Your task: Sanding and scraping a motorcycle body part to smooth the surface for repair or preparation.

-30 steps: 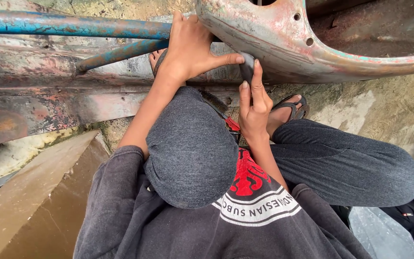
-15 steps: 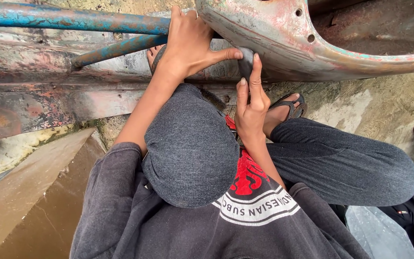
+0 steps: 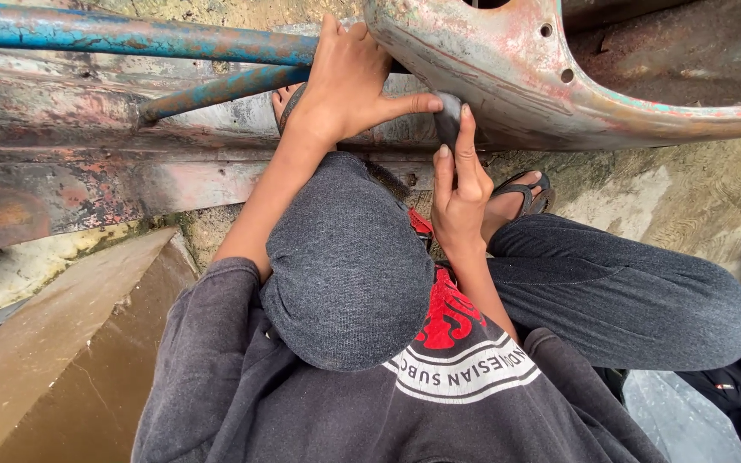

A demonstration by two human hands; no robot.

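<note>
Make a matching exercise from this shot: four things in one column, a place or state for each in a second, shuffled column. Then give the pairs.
Things:
1. left hand
2. right hand
3. blue pipe
4. sandal

Places or states:
A. runs across the top left, paint cracked
B. on a foot beside the dark trouser leg
C. braced on the rusty panel's edge, thumb stretched right
D. fingers pointing up, pressing a small dark piece under the panel

Pairs: 1-C, 2-D, 3-A, 4-B

- Hands at work: two, left hand (image 3: 349, 81) and right hand (image 3: 460, 184)
- Blue pipes (image 3: 130, 33): two
- Rusted metal panel (image 3: 559, 94): one
- Sandals (image 3: 529, 193): one
- Small grey piece (image 3: 448, 116): one
</note>
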